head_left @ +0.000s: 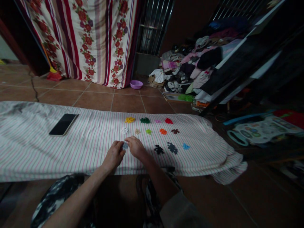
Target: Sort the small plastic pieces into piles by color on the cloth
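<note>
My left hand [114,156] and my right hand [136,147] meet over a striped cloth [90,142], both pinching a small grey cluster of pieces [125,146]. Beyond them lie small sorted piles by colour: yellow [129,120], dark green [145,120], pink [158,121], red [168,121], white [124,130], tan [137,131], light green [148,131], orange [163,131], maroon [175,131], black [158,149], dark grey [172,147] and blue [186,146].
A black phone [63,124] lies on the cloth to the left. A flowered curtain [95,38] hangs behind, with a purple bowl [136,84] on the tiled floor. Piled clothes [190,69] and a toy board [261,129] lie to the right.
</note>
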`<state>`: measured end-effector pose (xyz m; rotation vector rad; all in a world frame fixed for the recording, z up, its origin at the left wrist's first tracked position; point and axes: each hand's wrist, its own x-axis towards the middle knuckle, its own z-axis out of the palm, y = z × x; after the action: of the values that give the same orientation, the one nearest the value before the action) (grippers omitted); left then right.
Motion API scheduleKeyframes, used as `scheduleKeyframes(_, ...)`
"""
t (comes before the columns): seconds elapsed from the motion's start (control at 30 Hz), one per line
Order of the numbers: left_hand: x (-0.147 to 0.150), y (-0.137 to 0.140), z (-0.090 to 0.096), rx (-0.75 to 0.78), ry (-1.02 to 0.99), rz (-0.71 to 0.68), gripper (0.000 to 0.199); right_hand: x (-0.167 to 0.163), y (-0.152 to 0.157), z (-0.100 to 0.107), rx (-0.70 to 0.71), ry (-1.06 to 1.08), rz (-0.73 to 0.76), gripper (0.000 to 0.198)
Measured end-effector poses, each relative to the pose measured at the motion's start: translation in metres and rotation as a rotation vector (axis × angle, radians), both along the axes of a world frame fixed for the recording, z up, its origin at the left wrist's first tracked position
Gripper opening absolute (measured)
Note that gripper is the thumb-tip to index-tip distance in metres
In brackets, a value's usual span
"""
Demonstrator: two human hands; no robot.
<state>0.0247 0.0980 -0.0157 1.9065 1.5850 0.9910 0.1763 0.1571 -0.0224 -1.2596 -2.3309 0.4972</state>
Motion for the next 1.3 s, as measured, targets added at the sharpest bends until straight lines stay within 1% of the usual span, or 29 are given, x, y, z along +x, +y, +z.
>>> scheduleKeyframes(0.13,0.004,0.001,-0.001,0.021,-0.019,0.033,0.024,0.002,0.001,-0.002,0.031,0.014,-0.028,0.034)
scheduleKeyframes(0.3,0.006,0.000,-0.004,0.028,-0.026,0.063,0.020,0.003,0.001,-0.004,0.034,0.012,-0.002,0.030)
scheduleKeyframes(0.47,0.007,-0.003,-0.003,0.035,0.048,0.076,0.024,0.007,0.005,0.000,0.090,0.064,-0.047,0.030)
scheduleKeyframes(0.6,0.008,-0.004,-0.003,0.026,0.070,0.080,0.026,0.009,0.006,0.004,0.101,0.100,-0.086,0.029)
scheduleKeyframes(0.77,0.006,-0.004,0.006,-0.005,0.047,0.098,0.025,0.007,0.004,0.008,0.077,0.163,-0.051,0.027)
scheduleKeyframes(0.87,0.000,-0.002,0.014,-0.005,0.034,0.151,0.028,0.005,0.005,0.012,0.059,0.197,-0.040,0.026)
scheduleKeyframes(0.97,-0.013,0.000,0.018,0.011,0.006,0.235,0.031,0.006,0.005,0.015,0.039,0.213,-0.057,0.026)
scheduleKeyframes(1.03,-0.025,0.003,0.018,0.003,-0.010,0.304,0.030,0.006,0.006,0.018,0.031,0.227,-0.105,0.026)
scheduleKeyframes(1.17,-0.061,0.003,0.019,0.006,-0.063,0.474,0.031,0.010,0.006,0.023,0.024,0.319,-0.210,0.028)
scheduleKeyframes(1.23,-0.084,0.001,0.023,0.040,-0.024,0.595,0.032,0.012,0.007,0.025,0.015,0.383,-0.239,0.028)
scheduleKeyframes(1.3,-0.109,-0.001,0.032,0.065,0.105,0.730,0.035,0.014,0.009,0.026,-0.002,0.440,-0.259,0.028)
